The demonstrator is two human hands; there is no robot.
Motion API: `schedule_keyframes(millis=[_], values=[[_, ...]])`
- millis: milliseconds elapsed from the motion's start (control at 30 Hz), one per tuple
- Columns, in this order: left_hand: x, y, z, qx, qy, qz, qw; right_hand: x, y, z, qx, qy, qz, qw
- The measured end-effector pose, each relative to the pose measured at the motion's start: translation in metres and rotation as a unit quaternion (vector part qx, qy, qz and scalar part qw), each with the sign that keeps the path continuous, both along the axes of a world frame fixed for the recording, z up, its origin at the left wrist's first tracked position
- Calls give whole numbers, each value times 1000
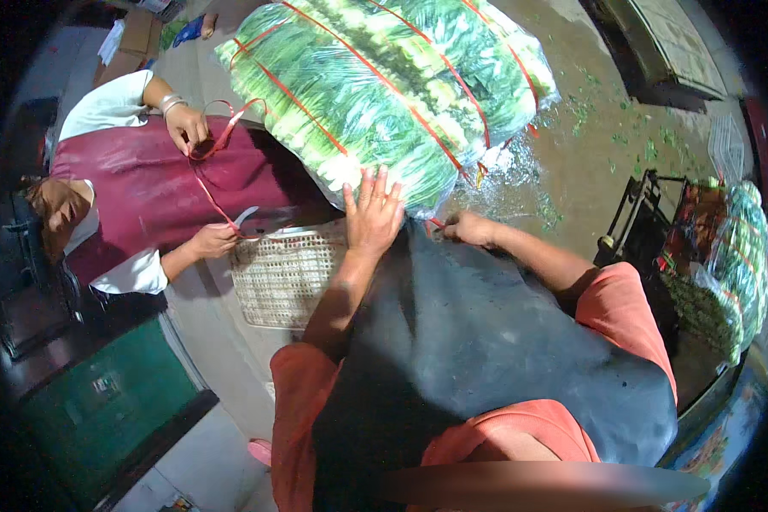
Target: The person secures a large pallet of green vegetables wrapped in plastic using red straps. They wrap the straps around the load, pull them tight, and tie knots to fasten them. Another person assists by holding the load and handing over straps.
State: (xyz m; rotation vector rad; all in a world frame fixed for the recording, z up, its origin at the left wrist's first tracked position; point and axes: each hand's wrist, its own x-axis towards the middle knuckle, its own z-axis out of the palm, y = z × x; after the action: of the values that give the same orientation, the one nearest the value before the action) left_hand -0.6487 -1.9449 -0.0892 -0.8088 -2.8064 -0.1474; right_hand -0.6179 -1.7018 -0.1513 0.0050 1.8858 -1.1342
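A large bundle of leafy green vegetables (375, 94), wrapped in clear plastic and tied with several red straps (350, 51), lies in front of me. My left hand (374, 212) rests on its near side, fingers spread and pressed against the wrap. At the bundle's near right corner, my right hand (471, 229) is closed, pinching a red strap end (436, 224) low against my dark apron (486, 316). To the left, a co-worker in a maroon apron (154, 188) holds a loose red strap (203, 183) between both hands, with a small pale blade (246, 215) by the lower hand.
A cream plastic crate (283, 277) stands below and left of the bundle. A cart with another wrapped vegetable bundle (741, 264) is at the right. Leaf scraps (648, 149) litter the wet floor. A green panel (115, 410) lies lower left; cardboard boxes (136, 38) stand behind the co-worker.
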Motion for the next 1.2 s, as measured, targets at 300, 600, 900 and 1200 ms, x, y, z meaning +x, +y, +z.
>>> schedule_keyframes(millis=[300,600,900,1200], values=[[0,-9,-39,38,26,14,999,-6,37,-41,-35,-24,64,997],[-21,-10,26,13,35,40,999,-30,20,-8,-73,29,119,990],[-62,-41,1,197,-18,112,974,-58,9,9,-24,-21,133,991],[-88,-53,34,246,-65,94,963,-73,5,34,8,51,290,955]])
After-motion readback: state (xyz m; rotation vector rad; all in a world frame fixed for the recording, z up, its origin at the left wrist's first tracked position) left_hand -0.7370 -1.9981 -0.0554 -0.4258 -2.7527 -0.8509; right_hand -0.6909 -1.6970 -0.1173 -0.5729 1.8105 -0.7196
